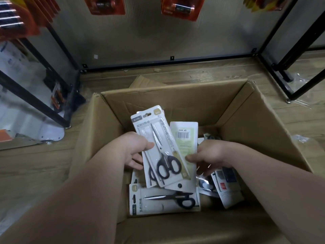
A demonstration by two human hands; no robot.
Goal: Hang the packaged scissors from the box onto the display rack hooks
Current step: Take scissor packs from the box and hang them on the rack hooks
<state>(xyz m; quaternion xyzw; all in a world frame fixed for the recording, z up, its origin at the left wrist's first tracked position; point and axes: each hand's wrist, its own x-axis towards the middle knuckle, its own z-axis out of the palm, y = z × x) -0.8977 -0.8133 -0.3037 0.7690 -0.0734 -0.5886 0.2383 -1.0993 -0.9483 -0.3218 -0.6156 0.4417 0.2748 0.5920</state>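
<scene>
An open cardboard box stands on the floor below me. My left hand grips a stack of white scissors packs, black handles showing, held above the box. My right hand pinches a pack turned back-side up, its barcode label visible, overlapping the stack's right edge. One more scissors pack lies flat in the box beneath them. Other packaged items lie at the box's right side. The display rack panel rises behind the box.
Orange-carded goods hang at the rack's top. Black rack frame legs stand right and left of the box. White packaging lies under the left rack. Wood floor surrounds the box.
</scene>
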